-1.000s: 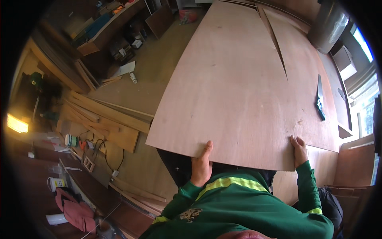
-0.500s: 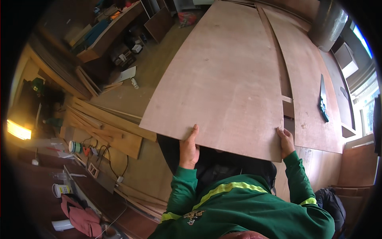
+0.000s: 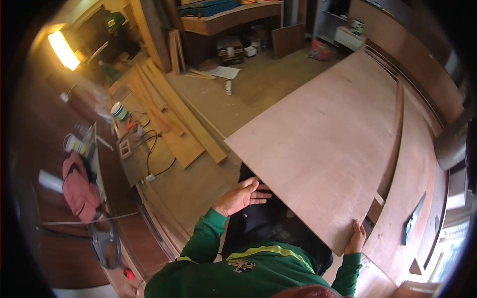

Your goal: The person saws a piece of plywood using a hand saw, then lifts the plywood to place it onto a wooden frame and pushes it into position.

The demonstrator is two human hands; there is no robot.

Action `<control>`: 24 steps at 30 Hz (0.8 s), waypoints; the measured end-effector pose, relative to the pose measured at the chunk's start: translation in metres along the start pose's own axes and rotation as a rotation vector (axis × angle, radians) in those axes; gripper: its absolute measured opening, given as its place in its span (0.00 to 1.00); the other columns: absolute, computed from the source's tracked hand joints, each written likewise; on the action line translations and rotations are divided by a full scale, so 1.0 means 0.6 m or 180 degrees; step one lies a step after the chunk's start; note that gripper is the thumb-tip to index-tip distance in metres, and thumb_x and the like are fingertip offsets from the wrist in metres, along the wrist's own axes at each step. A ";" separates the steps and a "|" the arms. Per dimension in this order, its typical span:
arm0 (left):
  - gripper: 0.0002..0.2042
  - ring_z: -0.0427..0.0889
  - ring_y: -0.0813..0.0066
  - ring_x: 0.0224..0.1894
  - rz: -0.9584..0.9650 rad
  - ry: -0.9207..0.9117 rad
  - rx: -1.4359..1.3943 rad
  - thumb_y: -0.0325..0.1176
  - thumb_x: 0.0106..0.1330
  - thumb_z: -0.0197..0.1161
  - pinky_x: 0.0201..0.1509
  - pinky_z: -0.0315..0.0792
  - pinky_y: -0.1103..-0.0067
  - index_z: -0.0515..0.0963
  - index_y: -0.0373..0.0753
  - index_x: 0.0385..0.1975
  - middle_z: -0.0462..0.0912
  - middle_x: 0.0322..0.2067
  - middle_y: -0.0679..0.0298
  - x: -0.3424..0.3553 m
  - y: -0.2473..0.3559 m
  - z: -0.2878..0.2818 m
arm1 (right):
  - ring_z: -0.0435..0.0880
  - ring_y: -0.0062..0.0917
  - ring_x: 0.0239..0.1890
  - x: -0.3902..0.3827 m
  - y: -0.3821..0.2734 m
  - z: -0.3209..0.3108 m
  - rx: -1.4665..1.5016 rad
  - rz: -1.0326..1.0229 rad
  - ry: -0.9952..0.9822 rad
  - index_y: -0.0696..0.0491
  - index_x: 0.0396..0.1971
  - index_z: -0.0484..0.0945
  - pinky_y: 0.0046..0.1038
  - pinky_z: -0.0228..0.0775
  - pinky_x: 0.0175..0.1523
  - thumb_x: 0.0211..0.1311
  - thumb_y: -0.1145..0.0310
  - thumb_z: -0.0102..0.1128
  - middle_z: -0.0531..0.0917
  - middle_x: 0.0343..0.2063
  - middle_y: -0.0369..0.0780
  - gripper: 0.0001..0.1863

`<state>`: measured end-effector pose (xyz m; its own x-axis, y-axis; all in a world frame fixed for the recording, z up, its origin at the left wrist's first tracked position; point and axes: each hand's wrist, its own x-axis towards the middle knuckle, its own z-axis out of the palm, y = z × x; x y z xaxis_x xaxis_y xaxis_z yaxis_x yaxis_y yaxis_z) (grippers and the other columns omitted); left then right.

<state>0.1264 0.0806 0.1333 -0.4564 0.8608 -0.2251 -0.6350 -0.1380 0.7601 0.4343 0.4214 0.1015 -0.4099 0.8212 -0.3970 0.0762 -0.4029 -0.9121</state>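
A large reddish plywood sheet point(image 3: 318, 134) lies at a slant in front of me, its near end reaching over my lap. Close to the sheet's near edge, my left hand point(image 3: 241, 196) is turned palm up with its fingers stretched out; it holds nothing. At the near right corner, my right hand point(image 3: 356, 237) grips the sheet's side edge, with part of the fingers hidden. A second plywood panel point(image 3: 410, 184) lies to the right, separated by a narrow gap. On that panel rests a handsaw point(image 3: 412, 221) with a teal handle.
Several timber planks point(image 3: 164, 119) lie on the floor to the left, near black cables point(image 3: 154, 149) and a white-and-green bucket point(image 3: 119, 110). A red cloth point(image 3: 79, 188) hangs at far left. Beyond the sheet stands a wooden workbench point(image 3: 231, 20). A person point(image 3: 115, 25) is at upper left.
My view has swung left, so the sheet appears further right and more slanted. My left hand has let go of the near edge and opened; the right stays on the sheet.
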 end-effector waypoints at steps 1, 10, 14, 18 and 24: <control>0.26 0.76 0.58 0.60 0.0067 0.0073 -0.0106 0.48 0.78 0.46 0.63 0.72 0.63 0.57 0.38 0.68 0.74 0.58 0.54 -0.007 0.004 -0.012 | 0.80 0.21 0.37 0.001 -0.002 0.003 -0.0002 -0.0010 -0.0012 0.54 0.42 0.78 0.26 0.73 0.44 0.68 0.65 0.59 0.81 0.35 0.33 0.10; 0.32 0.80 0.55 0.54 0.0628 0.1040 0.0110 0.57 0.74 0.49 0.58 0.76 0.63 0.59 0.37 0.65 0.72 0.58 0.50 0.016 0.022 -0.083 | 0.82 0.23 0.41 0.000 -0.019 -0.016 0.0018 0.0039 -0.0040 0.56 0.49 0.79 0.26 0.74 0.49 0.67 0.66 0.58 0.84 0.40 0.37 0.15; 0.31 0.77 0.62 0.56 0.1352 0.1542 -0.0219 0.59 0.73 0.48 0.61 0.72 0.67 0.66 0.36 0.61 0.74 0.56 0.53 0.066 0.076 -0.123 | 0.79 0.18 0.34 0.015 -0.017 -0.023 0.0000 -0.0122 -0.0005 0.56 0.44 0.80 0.23 0.72 0.42 0.67 0.67 0.58 0.83 0.34 0.33 0.11; 0.36 0.73 0.61 0.61 0.1280 0.1343 -0.1025 0.60 0.71 0.51 0.65 0.67 0.66 0.63 0.31 0.64 0.75 0.58 0.52 0.141 0.105 -0.122 | 0.77 0.16 0.38 0.001 -0.034 -0.040 -0.0178 -0.0094 -0.0063 0.57 0.43 0.78 0.22 0.70 0.45 0.69 0.63 0.58 0.82 0.37 0.33 0.13; 0.32 0.72 0.56 0.63 0.1864 0.1553 -0.1142 0.55 0.73 0.48 0.70 0.64 0.59 0.61 0.35 0.67 0.74 0.61 0.56 0.162 0.079 -0.024 | 0.77 0.15 0.36 -0.058 -0.042 -0.073 -0.0605 -0.0108 0.0227 0.58 0.45 0.77 0.21 0.70 0.43 0.70 0.57 0.57 0.81 0.36 0.33 0.18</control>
<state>0.0432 0.1506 0.1388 -0.9396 0.3050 -0.1556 -0.3337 -0.7145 0.6148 0.4867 0.4208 0.1336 -0.3501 0.8623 -0.3659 0.2365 -0.2966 -0.9253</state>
